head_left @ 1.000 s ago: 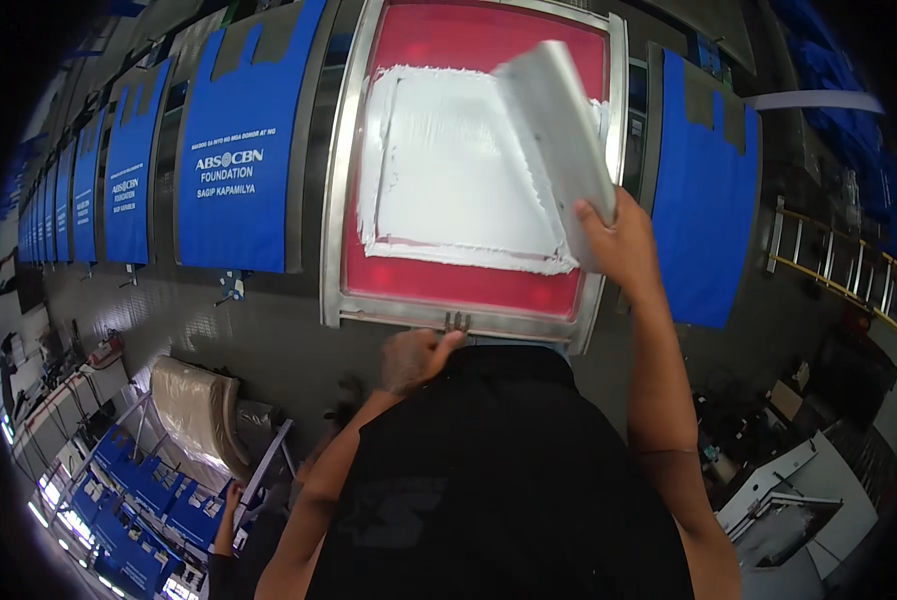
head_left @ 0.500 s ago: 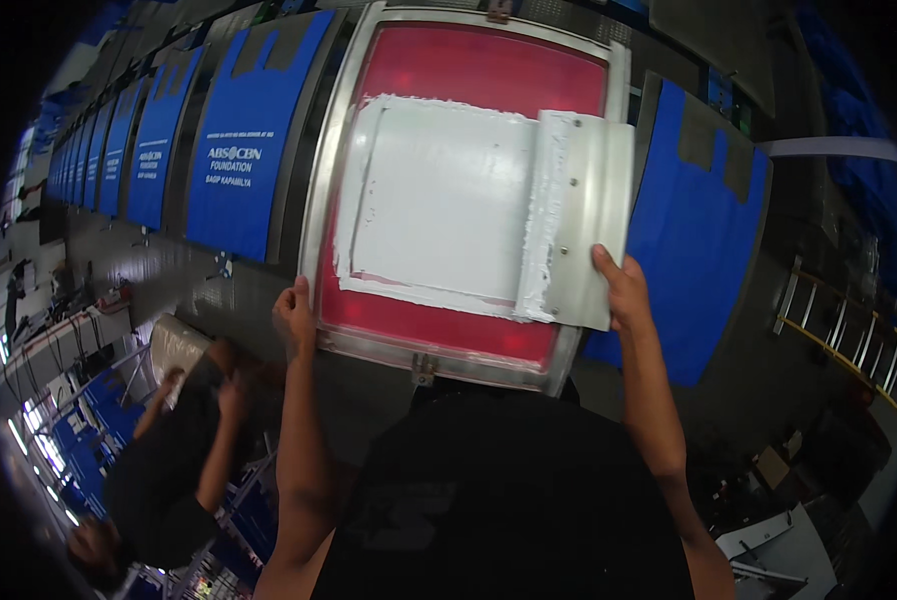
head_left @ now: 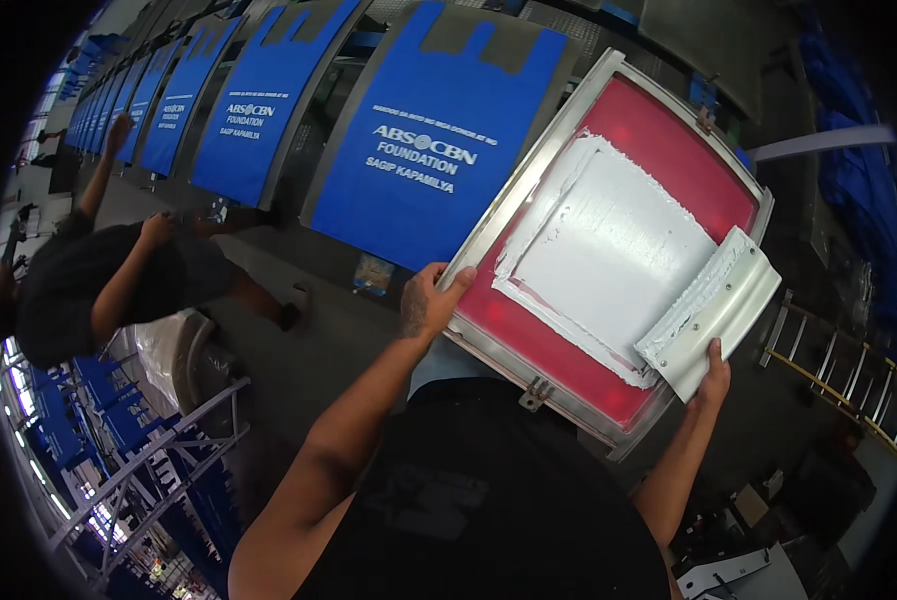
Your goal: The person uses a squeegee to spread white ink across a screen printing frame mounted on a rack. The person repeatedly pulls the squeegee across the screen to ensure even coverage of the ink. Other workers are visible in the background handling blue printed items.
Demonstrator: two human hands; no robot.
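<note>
A screen printing frame (head_left: 594,405) with metal sides and a red mesh is tilted in front of me. White ink (head_left: 609,250) covers the middle of the mesh. My left hand (head_left: 434,300) grips the frame's near left side, thumb on top. On the frame's right part lies a wide metal squeegee (head_left: 734,300) with white ink along its edge. My right hand (head_left: 711,378) holds the squeegee by its lower right end; the thumb shows on top and the other fingers are partly hidden. Left of the frame a blue bag panel (head_left: 449,90) with white print lies flat on a dark board.
More printed blue bag panels (head_left: 261,105) lie in a row on boards toward the far left. Another person (head_left: 119,260) is at the left, beside a plastic-wrapped bundle (head_left: 174,350). A yellow-edged ladder (head_left: 834,390) is at the right. Blue cloth (head_left: 864,200) hangs at the far right.
The frame has turned clockwise and shifted right with both hands, uncovering a printed blue panel. The squeegee moved along with it. The other person has moved up and left in the view.
</note>
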